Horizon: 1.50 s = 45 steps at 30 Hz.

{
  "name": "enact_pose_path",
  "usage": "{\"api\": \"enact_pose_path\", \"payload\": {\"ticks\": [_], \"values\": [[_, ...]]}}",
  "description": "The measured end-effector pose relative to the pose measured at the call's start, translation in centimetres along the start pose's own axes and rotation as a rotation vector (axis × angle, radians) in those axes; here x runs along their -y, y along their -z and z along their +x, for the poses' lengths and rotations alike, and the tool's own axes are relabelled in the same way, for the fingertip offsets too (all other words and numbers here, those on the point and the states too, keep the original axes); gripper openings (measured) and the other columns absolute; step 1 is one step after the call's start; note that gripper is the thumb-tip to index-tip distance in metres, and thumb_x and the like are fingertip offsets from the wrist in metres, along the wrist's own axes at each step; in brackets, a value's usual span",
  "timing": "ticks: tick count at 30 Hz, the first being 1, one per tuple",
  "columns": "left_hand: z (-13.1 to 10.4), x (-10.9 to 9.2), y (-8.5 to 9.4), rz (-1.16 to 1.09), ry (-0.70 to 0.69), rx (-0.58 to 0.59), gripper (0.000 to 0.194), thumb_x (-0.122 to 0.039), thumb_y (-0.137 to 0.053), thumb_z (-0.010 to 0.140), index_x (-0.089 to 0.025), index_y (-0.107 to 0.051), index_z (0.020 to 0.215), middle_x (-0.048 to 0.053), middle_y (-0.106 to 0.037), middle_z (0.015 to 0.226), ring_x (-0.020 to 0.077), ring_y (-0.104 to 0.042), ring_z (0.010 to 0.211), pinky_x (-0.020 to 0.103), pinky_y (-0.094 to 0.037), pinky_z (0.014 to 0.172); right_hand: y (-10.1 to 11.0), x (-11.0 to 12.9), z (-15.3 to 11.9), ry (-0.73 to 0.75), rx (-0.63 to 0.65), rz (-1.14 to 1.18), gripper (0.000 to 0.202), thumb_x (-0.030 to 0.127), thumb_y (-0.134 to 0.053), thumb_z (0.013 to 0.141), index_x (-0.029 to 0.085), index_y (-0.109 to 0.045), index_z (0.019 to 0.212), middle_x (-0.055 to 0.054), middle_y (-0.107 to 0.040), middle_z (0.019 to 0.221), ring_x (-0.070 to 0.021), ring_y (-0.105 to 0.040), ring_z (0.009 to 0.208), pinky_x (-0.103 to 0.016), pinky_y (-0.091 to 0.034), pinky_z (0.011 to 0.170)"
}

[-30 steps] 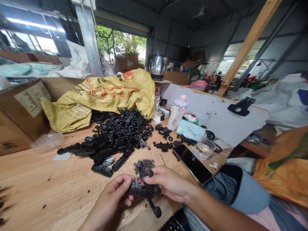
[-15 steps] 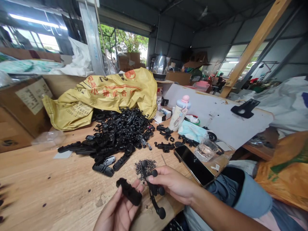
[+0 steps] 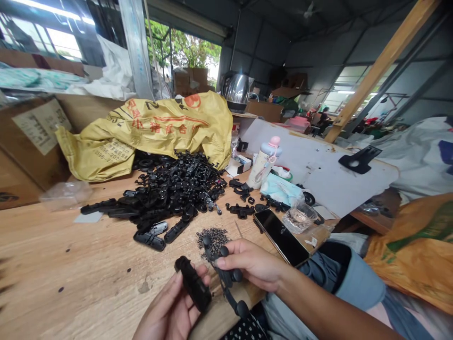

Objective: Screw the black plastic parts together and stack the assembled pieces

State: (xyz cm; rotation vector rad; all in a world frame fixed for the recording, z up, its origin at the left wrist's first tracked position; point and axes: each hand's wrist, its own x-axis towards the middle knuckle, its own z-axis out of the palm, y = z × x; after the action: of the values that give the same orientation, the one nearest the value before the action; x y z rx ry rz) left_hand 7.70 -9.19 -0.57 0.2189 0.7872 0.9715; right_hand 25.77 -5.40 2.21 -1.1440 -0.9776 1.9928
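My left hand (image 3: 173, 302) is closed around a long black plastic piece (image 3: 193, 284), its thumb along one side and its fingers beneath. My right hand (image 3: 249, 262) pinches a black plastic bracket with round knobs (image 3: 229, 295) on its arms. The two parts are held close together but apart, above the table's front edge. Just beyond the bracket lies a small heap of tiny black pieces (image 3: 208, 238), like screws. Farther back is a big pile of black plastic parts (image 3: 177, 184), with several long pieces at its near side.
A phone (image 3: 283, 236) lies right of my right hand, beside a clear plastic cup (image 3: 299, 217) and a blue packet (image 3: 283, 189). A bottle with a pink cap (image 3: 262, 163) stands behind them. The yellow sack (image 3: 170, 127) backs the pile; a cardboard box (image 3: 31, 146) is at left.
The black piece in my left hand has turned to a steeper angle. The bracket in my right hand has tilted slightly. The whole view has shifted a little.
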Motion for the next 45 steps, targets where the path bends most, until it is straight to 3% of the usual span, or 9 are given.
{"api": "enact_pose_path", "payload": {"ticks": [5, 10, 26, 35, 45], "values": [[-0.1, 1.0, -0.1, -0.025, 0.097, 0.139, 0.024, -0.019, -0.060, 0.076, -0.019, -0.066, 0.098, 0.012, -0.068, 0.106, 0.0271, -0.061, 0.100, 0.045, -0.049, 0.084, -0.2, -0.2, -0.1, -0.020, 0.064, 0.071, 0.032, 0.033, -0.078, 0.052, 0.009, -0.065, 0.070, -0.002, -0.064, 0.063, -0.0111, -0.058, 0.055, -0.028, -0.041, 0.064], [-0.4, 1.3, -0.5, 0.030, 0.081, 0.169, 0.029, -0.018, -0.060, 0.076, -0.023, -0.063, 0.104, 0.011, -0.068, 0.105, 0.0252, -0.062, 0.096, 0.044, -0.051, 0.079, -0.8, -0.3, -0.3, -0.028, 0.030, 0.062, 0.030, 0.031, -0.080, 0.048, 0.009, -0.065, 0.063, -0.001, -0.064, 0.061, -0.0088, -0.055, 0.054, -0.025, -0.038, 0.063], [-0.7, 1.1, -1.4, 0.034, 0.092, 0.159, 0.028, -0.017, -0.061, 0.074, -0.020, -0.064, 0.102, 0.012, -0.068, 0.106, 0.0289, -0.060, 0.101, 0.047, -0.050, 0.081, -0.7, -0.3, -0.2, -0.015, 0.030, -0.015, 0.029, 0.033, -0.079, 0.048, 0.011, -0.066, 0.062, 0.002, -0.061, 0.059, -0.0069, -0.049, 0.053, -0.024, -0.032, 0.064], [-0.9, 0.8, -1.5, 0.035, 0.051, 0.096, 0.033, -0.017, -0.061, 0.074, -0.023, -0.062, 0.106, 0.009, -0.068, 0.107, 0.0240, -0.064, 0.092, 0.037, -0.056, 0.071, -0.6, -0.3, -0.3, -0.046, 0.021, -0.027, 0.032, 0.034, -0.079, 0.047, 0.010, -0.066, 0.063, 0.002, -0.060, 0.056, -0.0068, -0.048, 0.051, -0.024, -0.033, 0.061], [-1.2, 1.1, -1.7, 0.049, 0.082, 0.092, 0.042, -0.019, -0.062, 0.074, -0.021, -0.055, 0.116, 0.011, -0.068, 0.107, 0.0250, -0.063, 0.094, 0.040, -0.054, 0.076, -0.6, 0.3, -0.7, -0.049, 0.011, -0.020, 0.033, 0.034, -0.080, 0.044, 0.010, -0.064, 0.060, 0.001, -0.061, 0.056, -0.0072, -0.051, 0.050, -0.024, -0.036, 0.060]]}}
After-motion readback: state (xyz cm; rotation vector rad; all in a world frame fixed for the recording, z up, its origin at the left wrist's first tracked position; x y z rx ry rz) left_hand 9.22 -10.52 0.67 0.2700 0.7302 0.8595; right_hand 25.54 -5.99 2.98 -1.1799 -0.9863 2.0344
